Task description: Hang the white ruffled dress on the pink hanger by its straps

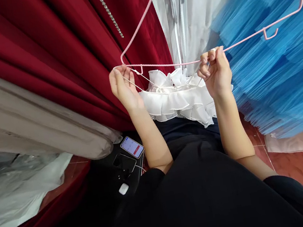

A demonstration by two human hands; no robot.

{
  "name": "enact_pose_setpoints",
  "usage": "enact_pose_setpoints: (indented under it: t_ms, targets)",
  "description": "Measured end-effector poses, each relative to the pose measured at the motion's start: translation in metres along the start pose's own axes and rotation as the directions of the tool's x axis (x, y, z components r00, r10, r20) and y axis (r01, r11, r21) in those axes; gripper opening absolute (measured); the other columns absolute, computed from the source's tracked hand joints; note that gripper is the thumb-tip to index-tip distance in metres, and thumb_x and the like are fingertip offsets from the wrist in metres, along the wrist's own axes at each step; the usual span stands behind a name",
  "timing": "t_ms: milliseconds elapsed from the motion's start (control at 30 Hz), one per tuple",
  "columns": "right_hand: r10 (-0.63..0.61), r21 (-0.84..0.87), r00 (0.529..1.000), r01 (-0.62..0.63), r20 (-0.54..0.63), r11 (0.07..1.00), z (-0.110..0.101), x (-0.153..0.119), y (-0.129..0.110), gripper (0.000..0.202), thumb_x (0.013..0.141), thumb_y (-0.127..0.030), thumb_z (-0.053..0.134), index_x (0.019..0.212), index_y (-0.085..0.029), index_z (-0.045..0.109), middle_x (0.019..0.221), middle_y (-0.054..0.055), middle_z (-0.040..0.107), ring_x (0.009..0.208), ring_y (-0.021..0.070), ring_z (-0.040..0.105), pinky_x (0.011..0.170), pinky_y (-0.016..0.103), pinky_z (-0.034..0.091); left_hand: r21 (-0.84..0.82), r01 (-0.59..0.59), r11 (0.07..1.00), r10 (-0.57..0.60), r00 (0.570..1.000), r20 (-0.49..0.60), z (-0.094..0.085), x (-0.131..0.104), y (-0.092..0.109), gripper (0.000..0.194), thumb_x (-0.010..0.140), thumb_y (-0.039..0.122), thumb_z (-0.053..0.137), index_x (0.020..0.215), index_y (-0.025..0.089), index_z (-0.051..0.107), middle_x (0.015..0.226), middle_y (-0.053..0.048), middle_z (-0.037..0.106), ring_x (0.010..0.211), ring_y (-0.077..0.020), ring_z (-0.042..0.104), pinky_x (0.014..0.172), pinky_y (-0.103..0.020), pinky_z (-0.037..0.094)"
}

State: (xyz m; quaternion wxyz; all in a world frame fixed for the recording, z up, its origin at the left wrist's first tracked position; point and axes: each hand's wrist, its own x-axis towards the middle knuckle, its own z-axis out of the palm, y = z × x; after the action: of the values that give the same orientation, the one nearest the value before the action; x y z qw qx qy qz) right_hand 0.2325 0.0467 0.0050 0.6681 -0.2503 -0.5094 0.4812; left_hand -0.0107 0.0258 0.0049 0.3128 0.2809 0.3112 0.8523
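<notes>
A pink clothes hanger (166, 65) spans the space in front of me, its top cut off by the frame. Below its bar hangs a white ruffled garment (164, 101) with thin straps. At the hanger's left corner, my left hand (126, 86) is closed, pinching a thin white strap (134, 84) that runs down to the ruffles. My right hand (217, 73) is closed too, fingertips against the hanger bar; a bit of white strap shows at its fingers, and thin cords lead from there toward the garment. Part of that grip is hidden behind the fingers.
Dark red drapes (80, 52) and pale fabric (38, 113) hang on the left, blue tulle (279, 65) on the right. A lit phone (132, 147) and a white earbud case (124, 189) lie on a black surface at lower left. Red tiles (294, 171) cover the floor.
</notes>
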Motion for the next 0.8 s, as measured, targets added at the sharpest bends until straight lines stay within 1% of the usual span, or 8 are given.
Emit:
enact_pose_setpoints:
  t_ms: [67,200,400,467,533,600,700,800]
  targets:
    - [0.002,0.003,1.000,-0.002,0.004,1.000,0.002,-0.001,0.000,0.060,0.078,-0.085,0.035,0.076,-0.025,0.041,0.080,0.001,0.052,0.047,0.0099,0.034,0.045,0.028,0.029,0.023,0.018,1.000,-0.019,0.998,0.059,0.001,-0.003,0.000,0.011,0.094,0.027,0.052,0.092,0.018,0.058,0.104,-0.005,0.066,0.100,-0.0130,0.064,0.103,-0.032,0.045]
    - [0.012,0.005,1.000,-0.012,0.026,1.000,-0.001,0.003,-0.002,0.060,0.078,-0.085,0.033,0.075,-0.025,0.039,0.079,0.001,0.051,0.046,0.0091,0.025,0.045,0.028,0.027,0.097,-0.038,0.995,0.021,0.985,0.169,0.006,-0.005,0.003,0.012,0.092,0.029,0.055,0.088,0.020,0.060,0.103,-0.004,0.067,0.105,-0.0164,0.064,0.104,-0.032,0.045]
    - [0.011,-0.068,0.997,-0.006,0.075,0.998,-0.003,0.002,-0.003,0.064,0.077,-0.088,0.027,0.079,-0.025,0.040,0.082,0.001,0.053,0.048,0.0088,0.026,0.047,0.028,0.029,0.022,-0.063,0.998,0.063,0.998,-0.017,-0.009,0.003,-0.003,0.013,0.090,0.031,0.055,0.090,0.019,0.058,0.103,-0.004,0.066,0.105,-0.0163,0.064,0.103,-0.032,0.045]
    - [0.048,-0.077,0.997,-0.043,0.067,0.996,-0.001,0.001,-0.003,0.066,0.077,-0.089,0.023,0.079,-0.025,0.039,0.084,0.002,0.054,0.048,0.0084,0.025,0.047,0.028,0.029,0.015,-0.018,1.000,0.018,0.999,-0.043,-0.015,0.003,-0.003,0.014,0.089,0.031,0.053,0.091,0.017,0.057,0.106,-0.006,0.065,0.102,-0.0159,0.064,0.102,-0.032,0.046]
    - [0.086,-0.069,0.993,-0.081,0.079,0.994,0.002,0.001,-0.002,0.066,0.076,-0.089,0.022,0.079,-0.024,0.038,0.086,0.002,0.054,0.048,0.0078,0.023,0.047,0.028,0.027,0.024,0.051,0.998,-0.051,0.999,-0.017,-0.013,-0.002,-0.002,0.013,0.087,0.023,0.047,0.093,0.016,0.056,0.109,-0.008,0.065,0.099,-0.0159,0.066,0.102,-0.032,0.047]
    - [0.103,-0.066,0.988,-0.096,0.111,0.993,0.005,0.002,-0.001,0.066,0.077,-0.089,0.023,0.079,-0.024,0.037,0.088,0.002,0.054,0.047,0.0072,0.022,0.045,0.028,0.026,0.038,0.110,0.993,-0.113,0.990,0.088,-0.001,-0.014,-0.004,0.020,0.083,0.014,0.043,0.098,0.015,0.055,0.112,-0.010,0.066,0.100,-0.0167,0.067,0.104,-0.035,0.045]
    - [0.092,-0.047,0.987,-0.086,0.130,0.995,0.009,0.001,0.000,0.062,0.078,-0.086,0.028,0.079,-0.025,0.038,0.089,0.000,0.054,0.046,0.0063,0.021,0.045,0.027,0.024,0.022,0.169,0.985,-0.168,0.945,0.281,0.031,-0.042,-0.011,0.028,0.082,0.009,0.045,0.107,0.014,0.055,0.118,-0.012,0.066,0.108,-0.0208,0.066,0.107,-0.040,0.042]
    - [0.095,-0.024,0.991,-0.093,0.098,0.995,0.012,-0.003,-0.003,0.058,0.080,-0.083,0.033,0.081,-0.025,0.043,0.093,0.000,0.057,0.046,0.0059,0.025,0.046,0.027,0.028,-0.092,0.208,0.974,-0.148,0.887,0.438,0.062,-0.072,-0.020,0.023,0.098,0.029,0.037,0.107,0.017,0.055,0.114,-0.011,0.066,0.113,-0.0228,0.064,0.109,-0.043,0.041]
